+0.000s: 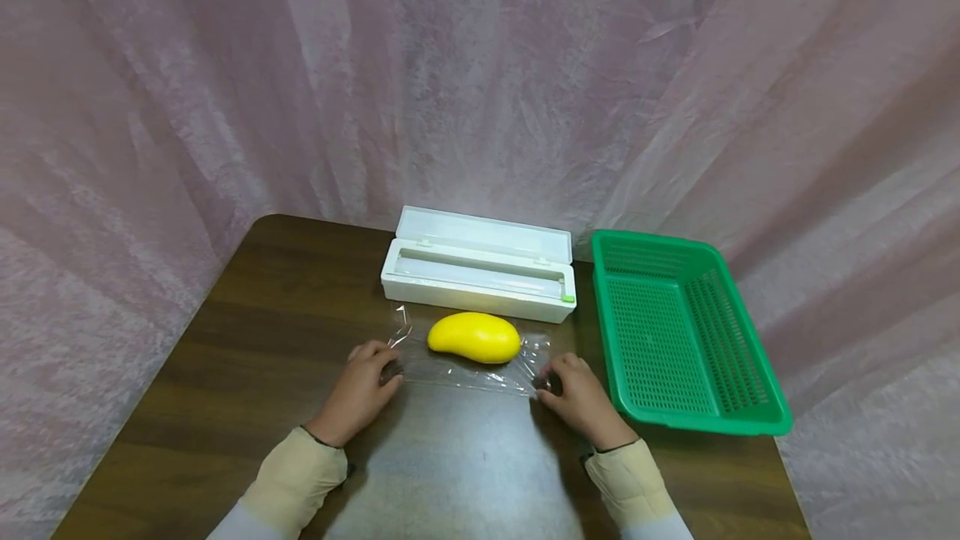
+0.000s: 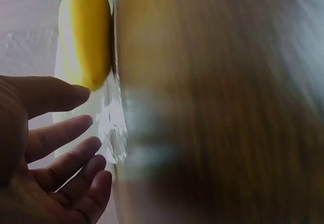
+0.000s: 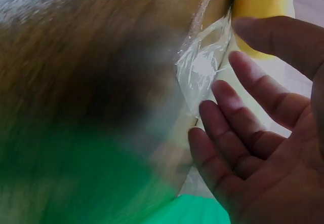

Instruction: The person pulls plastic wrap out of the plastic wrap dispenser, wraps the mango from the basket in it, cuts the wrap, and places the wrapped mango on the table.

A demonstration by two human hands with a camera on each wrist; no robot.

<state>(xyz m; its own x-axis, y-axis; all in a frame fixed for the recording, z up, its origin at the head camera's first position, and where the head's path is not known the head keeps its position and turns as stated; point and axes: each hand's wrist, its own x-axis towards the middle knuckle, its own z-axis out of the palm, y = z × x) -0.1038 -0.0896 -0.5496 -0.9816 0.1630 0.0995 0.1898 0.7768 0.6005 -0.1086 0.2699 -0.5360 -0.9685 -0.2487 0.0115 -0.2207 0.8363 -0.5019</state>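
A smooth yellow mango (image 1: 474, 337) lies on a sheet of clear cling film (image 1: 457, 373) on the table. At the film's near left corner is my left hand (image 1: 363, 386); in the left wrist view its thumb and fingers are apart, loosely bent, beside the crinkled film edge (image 2: 112, 122). My right hand (image 1: 581, 398) is at the near right corner. The right wrist view shows its fingers spread beside the bunched film (image 3: 202, 67), with no pinch visible. Whether the fingertips touch the film I cannot tell.
Behind the mango stands a white cling film dispenser (image 1: 480, 301), lid (image 1: 483, 232) raised, roll inside. A green plastic basket (image 1: 693, 423) sits at the right, close to my right hand. A pink curtain (image 1: 480, 90) hangs behind the dark wooden table (image 1: 225, 357).
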